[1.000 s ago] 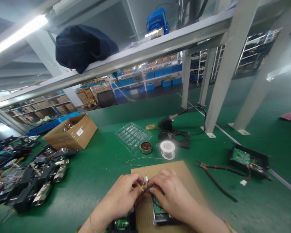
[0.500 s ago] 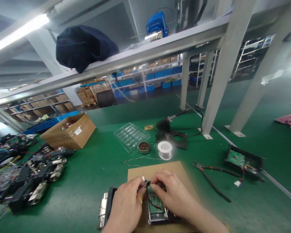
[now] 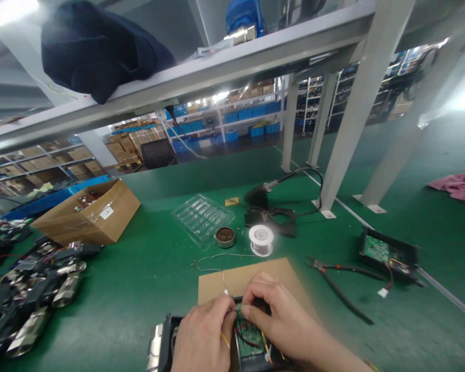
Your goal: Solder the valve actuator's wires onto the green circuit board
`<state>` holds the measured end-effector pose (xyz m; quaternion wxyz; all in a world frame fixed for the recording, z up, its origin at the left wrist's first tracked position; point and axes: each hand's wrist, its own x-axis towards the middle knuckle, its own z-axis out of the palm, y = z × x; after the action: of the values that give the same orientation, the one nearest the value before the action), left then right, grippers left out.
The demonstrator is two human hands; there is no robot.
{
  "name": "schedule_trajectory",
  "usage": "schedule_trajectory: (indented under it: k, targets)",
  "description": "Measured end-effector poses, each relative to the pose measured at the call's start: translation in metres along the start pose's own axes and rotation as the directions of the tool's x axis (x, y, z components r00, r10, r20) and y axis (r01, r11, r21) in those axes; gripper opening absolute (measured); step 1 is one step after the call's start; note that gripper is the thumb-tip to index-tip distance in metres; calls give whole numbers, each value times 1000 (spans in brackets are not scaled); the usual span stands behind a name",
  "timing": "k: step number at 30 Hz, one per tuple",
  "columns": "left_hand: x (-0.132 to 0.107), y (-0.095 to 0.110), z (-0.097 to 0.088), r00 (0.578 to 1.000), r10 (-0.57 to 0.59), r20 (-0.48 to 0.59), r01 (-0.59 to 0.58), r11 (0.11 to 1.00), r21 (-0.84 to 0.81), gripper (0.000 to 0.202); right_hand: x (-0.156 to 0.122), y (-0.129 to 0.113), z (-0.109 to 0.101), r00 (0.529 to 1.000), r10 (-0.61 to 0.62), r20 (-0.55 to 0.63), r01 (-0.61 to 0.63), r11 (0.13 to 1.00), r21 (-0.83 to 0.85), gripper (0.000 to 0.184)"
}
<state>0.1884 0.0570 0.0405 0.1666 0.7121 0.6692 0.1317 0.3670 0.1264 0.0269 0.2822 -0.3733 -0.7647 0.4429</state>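
Observation:
At the bottom centre my left hand (image 3: 203, 338) and my right hand (image 3: 281, 318) meet over a small black case holding a green circuit board (image 3: 247, 341). Both hands pinch thin wires above the board: a yellow wire runs under my left fingers, red wires lie on the board. The case rests on a brown cardboard sheet (image 3: 240, 276). A black part with a metal connector (image 3: 158, 343) lies just left of my left hand.
Behind the cardboard are a solder spool (image 3: 261, 239), a small round tin (image 3: 225, 236), a clear plastic tray (image 3: 202, 218) and a soldering iron stand (image 3: 269, 213). Pliers (image 3: 341, 281) and another boxed board (image 3: 387, 250) lie right. A cardboard box (image 3: 87, 213) and piled connectors (image 3: 31, 294) sit left.
The camera tilted and the hands sit lower in view. The black case with the board has come out from under my hands, and the black connector part now shows at left.

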Motion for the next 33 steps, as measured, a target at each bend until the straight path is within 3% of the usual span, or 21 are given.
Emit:
schedule_trajectory:
  k: [8, 13, 18, 21, 24, 29, 33]
  targets:
    - [-1, -7, -2, 999, 43, 23, -42, 997, -62, 25, 2, 6, -3, 998, -2, 59, -6, 990, 138, 18]
    - [-1, -9, 0, 999, 28, 26, -26, 996, -85, 25, 4, 6, -9, 999, 10, -31, -7, 996, 90, 27]
    - [-2, -9, 4, 999, 24, -40, -27, 996, -81, 23, 1, 3, -15, 995, -90, -37, 92, 994, 57, 22]
    - [-2, -9, 4, 998, 37, -44, -41, 996, -78, 24, -1, 4, -12, 983, -186, 5, 186, 983, 15, 12]
    - [-2, -10, 3, 997, 60, -43, -63, 996, -63, 25, -1, 6, -6, 966, -257, -15, 256, 965, -48, 13]
    - [-2, -5, 6, 982, 108, -154, -112, 994, -19, 19, -1, 6, 3, 978, -203, -49, 198, 976, -89, 13]
    - [-3, -5, 11, 976, 66, -207, -57, 997, 49, 20, -1, 8, -6, 988, -134, -73, 125, 985, -122, 14]
